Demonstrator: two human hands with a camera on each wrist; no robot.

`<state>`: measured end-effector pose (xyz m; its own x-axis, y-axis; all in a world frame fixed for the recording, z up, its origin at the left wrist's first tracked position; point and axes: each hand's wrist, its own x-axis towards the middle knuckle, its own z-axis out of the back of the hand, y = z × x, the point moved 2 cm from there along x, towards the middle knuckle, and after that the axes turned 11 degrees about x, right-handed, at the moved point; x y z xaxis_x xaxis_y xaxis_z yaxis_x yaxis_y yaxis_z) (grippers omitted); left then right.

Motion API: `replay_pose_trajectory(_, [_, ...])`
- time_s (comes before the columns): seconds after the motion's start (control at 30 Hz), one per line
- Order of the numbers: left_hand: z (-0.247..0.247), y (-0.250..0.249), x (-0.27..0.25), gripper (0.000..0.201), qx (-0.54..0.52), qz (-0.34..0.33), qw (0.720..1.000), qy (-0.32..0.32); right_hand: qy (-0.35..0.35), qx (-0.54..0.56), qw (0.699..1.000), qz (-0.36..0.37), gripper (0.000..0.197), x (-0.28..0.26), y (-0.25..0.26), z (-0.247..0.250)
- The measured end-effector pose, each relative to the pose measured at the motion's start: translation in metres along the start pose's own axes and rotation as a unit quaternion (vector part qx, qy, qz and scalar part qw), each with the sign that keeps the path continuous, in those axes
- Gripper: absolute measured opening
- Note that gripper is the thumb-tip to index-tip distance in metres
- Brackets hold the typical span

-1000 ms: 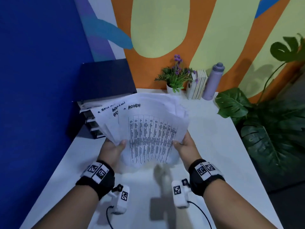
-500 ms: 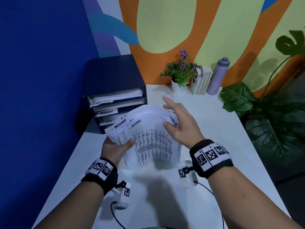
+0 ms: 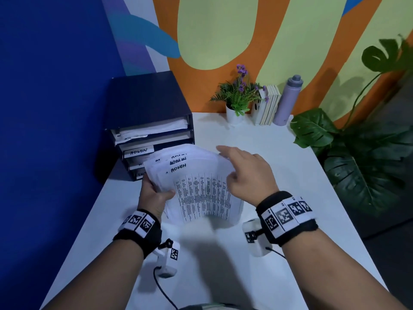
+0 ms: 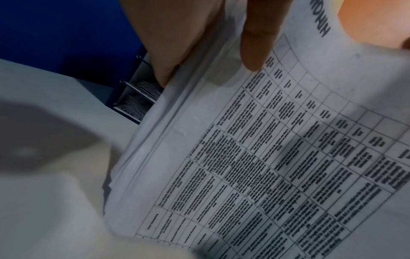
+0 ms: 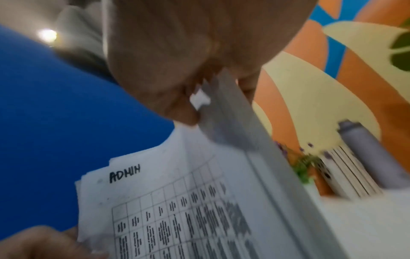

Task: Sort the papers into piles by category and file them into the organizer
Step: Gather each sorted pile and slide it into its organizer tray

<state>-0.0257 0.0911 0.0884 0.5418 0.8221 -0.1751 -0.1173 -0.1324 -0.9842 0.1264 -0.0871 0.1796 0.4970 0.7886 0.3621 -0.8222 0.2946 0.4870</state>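
A fanned stack of printed papers [image 3: 201,186], its top sheets hand-marked ADMIN, is held over the white table [image 3: 257,276] just in front of the dark blue organizer [image 3: 152,101]. My left hand [image 3: 156,193] grips the stack's left edge, thumb on the top sheet [image 4: 266,157] and fingers underneath. My right hand [image 3: 239,168] is at the stack's upper right edge. In the right wrist view the paper edge [image 5: 233,122] runs between thumb and fingers of that hand [image 5: 217,105]. The organizer's trays hold paper, and one tray carries an ADMIN label [image 3: 138,151].
At the table's back stand a small potted plant [image 3: 237,101], a few books [image 3: 268,106] and a purple bottle [image 3: 288,101]. A large leafy plant [image 3: 357,157] overhangs the right table edge. A blue wall closes the left side.
The right hand left the stack's bottom edge and moved up to its upper right edge. The stack came down and closer to the organizer's front.
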Motion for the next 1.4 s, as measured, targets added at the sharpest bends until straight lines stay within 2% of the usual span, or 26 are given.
replay_pose_trajectory(0.03, [-0.002,-0.002,0.0,0.075,-0.002,0.001,1.0,-0.004,-0.051,0.108,0.992,-0.034,0.072,-0.004,-0.006,-0.001])
replay_pose_trajectory(0.07, [-0.004,-0.004,0.001,0.074,-0.002,0.003,1.0,-0.011,-0.099,0.233,0.965,-0.073,0.072,-0.01,-0.012,-0.004])
replay_pose_trajectory(0.1, [-0.006,-0.003,0.002,0.071,0.003,0.006,1.0,-0.018,-0.131,0.346,0.921,-0.125,0.076,-0.017,-0.02,-0.012])
replay_pose_trajectory(0.17, [-0.008,-0.001,0.007,0.065,-0.001,0.012,0.999,-0.032,-0.127,0.497,0.826,-0.235,0.091,-0.028,-0.028,-0.03])
replay_pose_trajectory(0.2, [-0.01,0.001,0.01,0.06,-0.003,0.015,0.999,-0.035,-0.11,0.528,0.794,-0.279,0.096,-0.03,-0.03,-0.04])
replay_pose_trajectory(0.27, [-0.012,0.003,0.014,0.047,0.002,0.024,0.999,-0.037,-0.105,0.555,0.756,-0.33,0.096,-0.03,-0.036,-0.055])
replay_pose_trajectory(0.37, [-0.013,-0.002,0.015,0.042,-0.012,0.02,0.999,-0.037,-0.139,0.596,0.711,-0.346,0.079,-0.026,-0.039,-0.068])
replay_pose_trajectory(0.47, [-0.006,-0.009,0.014,0.043,-0.023,0.008,0.999,-0.042,-0.163,0.619,0.683,-0.351,0.081,-0.031,-0.042,-0.074])
replay_pose_trajectory(0.53, [0.001,-0.009,0.015,0.041,-0.025,0.019,0.998,-0.05,-0.163,0.631,0.68,-0.338,0.089,-0.038,-0.046,-0.073])
replay_pose_trajectory(0.63, [0.008,-0.008,0.016,0.05,-0.059,0.055,0.996,-0.046,-0.139,0.621,0.7,-0.322,0.101,-0.04,-0.051,-0.064])
replay_pose_trajectory(0.77, [0.009,-0.007,0.012,0.048,-0.049,0.057,0.995,-0.063,-0.086,0.623,0.711,-0.313,0.075,-0.027,-0.044,-0.056])
replay_pose_trajectory(0.83, [0.008,-0.012,0.01,0.042,-0.037,0.039,0.996,-0.073,-0.104,0.616,0.707,-0.331,0.062,-0.022,-0.038,-0.055])
replay_pose_trajectory(0.93, [0.008,-0.015,0.012,0.044,-0.094,0.046,0.992,-0.07,-0.135,0.617,0.703,-0.327,0.048,-0.019,-0.031,-0.054])
replay_pose_trajectory(1.0, [0.012,-0.013,0.014,0.045,-0.078,0.047,0.993,-0.08,-0.126,0.605,0.726,-0.303,0.044,-0.021,-0.029,-0.055])
replay_pose_trajectory(1.07, [0.015,-0.013,0.012,0.046,-0.043,0.028,0.995,-0.09,-0.104,0.581,0.757,-0.281,0.037,-0.027,-0.029,-0.058])
replay_pose_trajectory(1.1, [0.014,-0.016,0.006,0.051,-0.038,0.015,0.996,-0.085,-0.095,0.578,0.763,-0.274,0.034,-0.031,-0.029,-0.059])
replay_pose_trajectory(1.2, [0.011,-0.022,-0.009,0.067,-0.053,-0.049,0.996,-0.051,-0.067,0.585,0.768,-0.251,0.032,-0.038,-0.028,-0.058])
replay_pose_trajectory(1.27, [0.008,-0.026,-0.017,0.065,-0.075,-0.094,0.992,-0.031,-0.047,0.595,0.767,-0.234,0.039,-0.04,-0.026,-0.057])
replay_pose_trajectory(1.33, [0.005,-0.032,-0.021,0.065,-0.055,-0.127,0.989,-0.044,-0.029,0.607,0.763,-0.221,0.04,-0.041,-0.025,-0.056])
replay_pose_trajectory(1.4, [0.001,-0.038,-0.021,0.063,-0.003,-0.125,0.988,-0.095,-0.011,0.61,0.764,-0.209,0.035,-0.041,-0.024,-0.054])
